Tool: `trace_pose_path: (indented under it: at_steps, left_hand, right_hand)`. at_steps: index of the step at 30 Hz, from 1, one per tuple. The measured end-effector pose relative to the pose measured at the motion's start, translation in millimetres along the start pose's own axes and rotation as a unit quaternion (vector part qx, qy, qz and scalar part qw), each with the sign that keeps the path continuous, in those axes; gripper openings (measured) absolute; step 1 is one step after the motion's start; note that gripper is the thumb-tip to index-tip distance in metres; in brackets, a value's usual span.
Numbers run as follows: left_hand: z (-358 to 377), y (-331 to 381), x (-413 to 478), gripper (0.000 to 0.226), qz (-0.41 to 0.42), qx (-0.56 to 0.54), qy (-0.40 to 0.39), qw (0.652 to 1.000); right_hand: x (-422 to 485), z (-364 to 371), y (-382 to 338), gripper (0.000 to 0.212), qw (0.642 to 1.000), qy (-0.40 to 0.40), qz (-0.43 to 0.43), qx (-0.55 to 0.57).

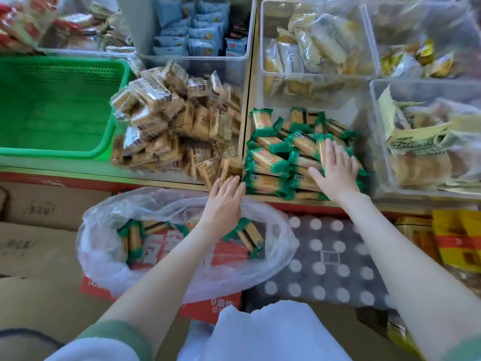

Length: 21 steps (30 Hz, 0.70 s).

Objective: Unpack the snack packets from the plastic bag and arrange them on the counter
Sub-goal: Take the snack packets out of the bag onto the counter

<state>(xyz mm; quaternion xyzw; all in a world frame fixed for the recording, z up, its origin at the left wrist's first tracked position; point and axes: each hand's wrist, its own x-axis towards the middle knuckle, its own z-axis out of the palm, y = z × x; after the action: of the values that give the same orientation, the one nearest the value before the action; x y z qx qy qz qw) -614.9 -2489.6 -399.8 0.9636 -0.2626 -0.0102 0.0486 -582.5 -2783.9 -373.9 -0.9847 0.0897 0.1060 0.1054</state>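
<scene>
Right hand: the right hand (pixel 335 169) lies flat with its fingers spread, palm down on the heap of green-wrapped biscuit packets (pixel 270 162). It pinches nothing and probably presses the heap to level it and stop it sliding.
Left hand: the left hand (pixel 226 201) is flat with its fingers straight and close together, holding nothing. It sits at the counter edge by the heap's left corner, likely as a stop against spills.
Task's things: most green packets are already on the counter (pixel 78 166). A few loose packets (pixel 250 235) remain in the clear plastic bag (pixel 104 246), so unpacking looks late but unfinished.
Bag: it sits mouth-up on a red carton (pixel 208 306) just below the counter, so each reach is short.
Neighbours: a heap of brown-wrapped packets (pixel 169 126) lies just left of the heap, beyond a thin divider strip (pixel 246 105). A clear bin of pale cakes (pixel 416 83) stands close on the right.
In the way: the heap's space is hemmed in on both sides, and its front row sits at the very edge, so further packets could tumble off.
Elsewhere: a green basket (pixel 52 105) stands far left.
</scene>
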Motion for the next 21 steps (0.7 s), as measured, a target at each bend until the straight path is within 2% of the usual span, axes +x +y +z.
trace_pose_path:
  at_steps: [2, 4, 7, 8, 10, 12, 14, 16, 18, 19, 21]
  left_hand:
    - [4.3, -5.1, -6.6, 0.055, 0.024, -0.020, 0.037, 0.999]
    - [9.7, -11.4, -15.6, 0.051, 0.055, -0.034, 0.058, 0.996]
    - [19.2, -23.6, -31.7, 0.056, 0.100, -0.041, 0.063, 0.992]
    - [21.3, -28.4, -37.6, 0.060, 0.113, -0.036, 0.055, 0.991]
    - [24.9, -39.4, -49.5, 0.073, 0.138, -0.018, 0.025, 0.990]
    - [25.3, -49.2, -59.6, 0.084, 0.142, -0.008, 0.002, 0.990]
    - [25.9, -58.0, -65.6, 0.083, 0.132, -0.015, 0.000, 0.991]
    - [26.1, -65.3, -69.2, 0.083, 0.127, -0.005, -0.007, 0.992]
    - [27.4, -71.6, -72.3, 0.087, 0.132, 0.008, -0.016, 0.991]
    - [28.3, -75.6, -73.9, 0.087, 0.139, 0.008, -0.016, 0.990]
    - [27.2, -78.1, -74.5, 0.088, 0.144, 0.003, -0.011, 0.989]
  right_hand:
    - [-0.4, -0.7, -1.2, 0.074, 0.999, 0.031, -0.023, -0.025]
    - [-15.7, -1.5, -15.7, 0.075, 0.992, 0.107, -0.065, -0.017]
    - [-60.5, 17.8, -56.2, 0.055, 0.957, 0.210, -0.190, 0.066]
    - [-77.9, 31.8, -71.7, 0.045, 0.944, 0.204, -0.248, 0.081]
    - [-107.0, 67.6, -96.5, 0.034, 0.938, 0.128, -0.314, 0.073]
    - [-125.2, 103.5, -113.5, 0.044, 0.957, 0.029, -0.284, 0.040]
    - [-131.5, 128.4, -123.9, 0.067, 0.979, -0.047, -0.200, -0.007]
    - [-133.4, 138.0, -130.8, 0.075, 0.985, -0.082, -0.141, -0.049]
    - [-134.3, 140.2, -134.9, 0.078, 0.985, -0.097, -0.130, -0.049]
    - [-135.4, 140.3, -136.8, 0.082, 0.983, -0.102, -0.142, -0.047]
    - [-138.2, 138.2, -137.2, 0.094, 0.973, -0.068, -0.217, -0.042]
